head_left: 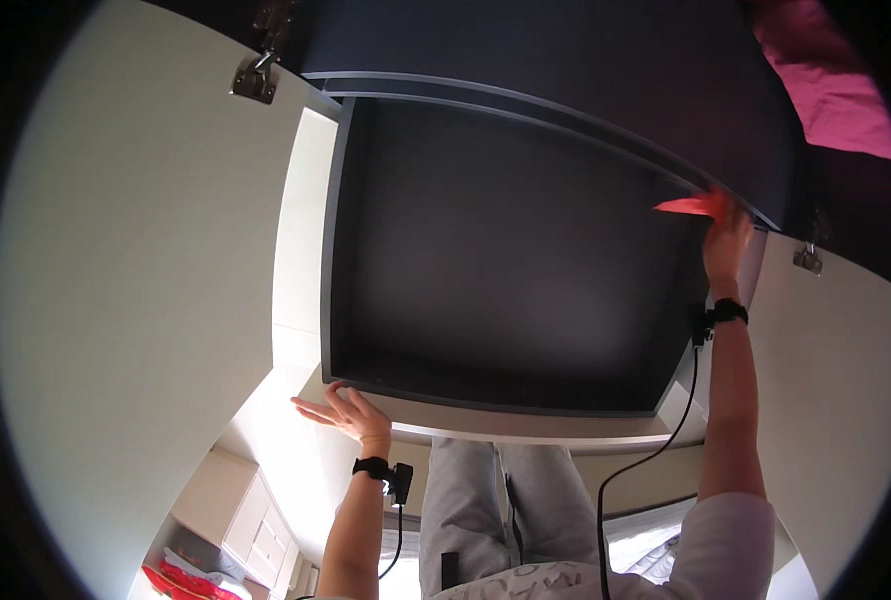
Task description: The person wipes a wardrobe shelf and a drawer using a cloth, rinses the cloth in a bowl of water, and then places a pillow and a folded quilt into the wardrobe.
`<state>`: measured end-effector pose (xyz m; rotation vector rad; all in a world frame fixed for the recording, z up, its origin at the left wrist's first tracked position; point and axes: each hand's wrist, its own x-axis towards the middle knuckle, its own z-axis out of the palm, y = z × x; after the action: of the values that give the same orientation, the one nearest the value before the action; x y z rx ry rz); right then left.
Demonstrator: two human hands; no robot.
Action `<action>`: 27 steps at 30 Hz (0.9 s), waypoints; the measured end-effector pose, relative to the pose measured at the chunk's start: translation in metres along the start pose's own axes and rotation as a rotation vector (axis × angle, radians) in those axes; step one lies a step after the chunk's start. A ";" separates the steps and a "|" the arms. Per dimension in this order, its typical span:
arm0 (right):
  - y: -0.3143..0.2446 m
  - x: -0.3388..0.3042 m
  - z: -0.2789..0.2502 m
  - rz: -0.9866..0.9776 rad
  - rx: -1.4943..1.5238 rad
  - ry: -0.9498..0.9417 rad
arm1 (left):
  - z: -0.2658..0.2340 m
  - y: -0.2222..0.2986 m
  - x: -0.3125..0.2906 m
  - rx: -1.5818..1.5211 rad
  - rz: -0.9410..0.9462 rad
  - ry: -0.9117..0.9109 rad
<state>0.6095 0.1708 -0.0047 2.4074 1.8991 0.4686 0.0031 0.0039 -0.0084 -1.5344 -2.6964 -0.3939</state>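
Note:
My right hand [727, 243] is raised to the front edge of the upper dark shelf [565, 110] and grips a flat red piece [687, 206], cloth or paper, which pokes out to the left of my fingers. My left hand [343, 412] lies lower down with fingers spread, resting flat on the pale front edge of the lower shelf [525, 425]. Between my hands is the dark cupboard compartment [505, 260]. Both wrists wear a black band with a cable.
White cupboard doors stand open on the left [145, 280] and right [835, 380], with metal hinges [255, 76] at their tops. Pink fabric [830, 95] lies on the top shelf at upper right. A white drawer unit [255, 535] and red clothes [180, 582] are at lower left.

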 end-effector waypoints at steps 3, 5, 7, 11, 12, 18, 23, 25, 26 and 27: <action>0.060 -0.017 0.013 0.139 0.003 -0.075 | 0.002 0.001 0.001 -0.047 0.007 0.006; 0.060 -0.017 0.023 0.137 0.062 -0.023 | 0.003 -0.001 0.007 -0.047 0.001 0.009; 0.052 -0.018 0.025 0.215 0.117 0.035 | 0.004 -0.002 0.010 -0.046 0.008 0.005; 0.042 -0.022 0.022 0.333 0.202 0.055 | 0.005 -0.009 0.013 -0.042 0.034 0.002; 0.044 -0.021 0.025 0.338 0.193 0.055 | 0.006 -0.008 0.013 -0.045 0.031 -0.002; 0.030 -0.028 0.038 0.014 0.095 0.106 | 0.005 -0.007 0.018 -0.020 0.055 -0.004; 0.039 -0.022 0.030 0.003 0.026 -0.086 | 0.010 -0.006 0.011 -0.033 0.028 0.004; 0.025 -0.064 0.029 0.073 -0.049 -0.379 | 0.008 -0.008 0.012 -0.025 0.013 0.010; 0.020 -0.092 0.025 0.065 -0.058 -0.361 | 0.008 -0.010 0.012 -0.003 0.024 -0.003; -0.003 -0.106 0.003 0.124 -0.038 -0.584 | 0.004 -0.017 0.014 0.036 0.035 -0.010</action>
<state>0.5855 0.0706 -0.0302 2.2972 1.4779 -0.1848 -0.0182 0.0085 -0.0139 -1.5756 -2.6650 -0.3365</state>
